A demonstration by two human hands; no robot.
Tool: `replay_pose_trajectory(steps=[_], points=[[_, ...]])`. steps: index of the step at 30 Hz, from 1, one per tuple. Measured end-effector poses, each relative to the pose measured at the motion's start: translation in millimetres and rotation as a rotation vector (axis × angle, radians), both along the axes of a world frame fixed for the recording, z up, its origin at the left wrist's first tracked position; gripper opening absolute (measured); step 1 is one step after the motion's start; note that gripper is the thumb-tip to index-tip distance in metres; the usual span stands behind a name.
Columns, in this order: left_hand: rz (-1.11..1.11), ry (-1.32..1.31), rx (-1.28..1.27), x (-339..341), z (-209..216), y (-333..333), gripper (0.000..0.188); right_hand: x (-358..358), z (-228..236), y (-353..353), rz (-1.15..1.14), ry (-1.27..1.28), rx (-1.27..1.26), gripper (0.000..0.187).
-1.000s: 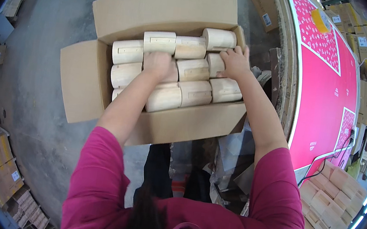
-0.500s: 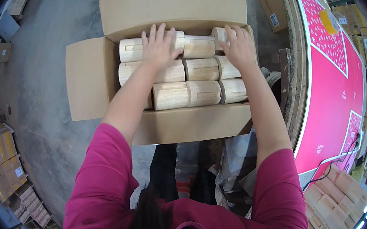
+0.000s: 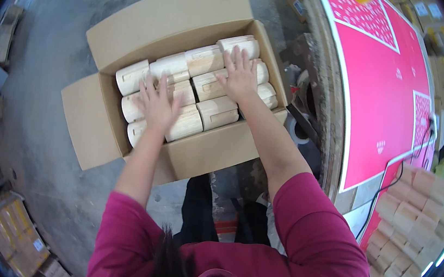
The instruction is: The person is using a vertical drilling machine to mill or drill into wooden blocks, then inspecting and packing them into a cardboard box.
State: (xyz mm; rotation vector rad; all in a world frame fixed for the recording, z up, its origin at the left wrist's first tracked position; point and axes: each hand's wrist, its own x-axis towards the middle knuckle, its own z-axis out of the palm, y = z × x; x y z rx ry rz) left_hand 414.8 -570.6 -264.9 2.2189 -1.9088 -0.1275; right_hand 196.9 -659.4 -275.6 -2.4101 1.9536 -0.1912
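Person's left hand [image 3: 158,107] was over wooden cylinders [image 3: 216,114] in a cardboard box [image 3: 214,157], right hand [image 3: 241,79] was farther right, all visible fingers splayed loose

Open carton [image 3: 211,159] holds wood cylinders [image 3: 216,114], lying on their sides in 3 rows. Carton's own support is hidden.

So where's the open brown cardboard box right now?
In the head view, the open brown cardboard box sits upper left of centre, holding pale wooden cylinders, left of the pink-topped table.
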Motion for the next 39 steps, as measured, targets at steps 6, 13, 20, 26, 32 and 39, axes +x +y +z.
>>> replay_pose_trajectory(steps=[6,13,20,26,32,39], points=[[0.011,-0.020,0.183,-9.8,14.3,29.1,0.066,-18.7,26.6,69.1,0.084,-0.094,0.346,0.069],[0.089,0.013,0.361,8.3,29.1,37.3,0.068,-52.3,35.8,123.3,-0.366,-0.459,-0.058,0.059],[0.516,-0.067,-0.525,146.7,50.2,143.3,0.063,-134.8,31.4,69.8,-1.084,-1.721,0.645,0.056],[1.144,1.597,-0.668,224.1,73.7,139.3,0.071,-129.0,-3.7,70.0,-1.011,-1.902,0.336,0.043],[0.518,1.553,-0.020,173.2,108.7,89.1,0.063,-144.3,-27.1,64.0,-1.089,-1.732,0.613,0.024],[-0.025,-0.108,0.138,55.3,41.7,37.3,0.057,-164.3,-41.4,61.4,-0.972,-1.855,0.641,0.017]])
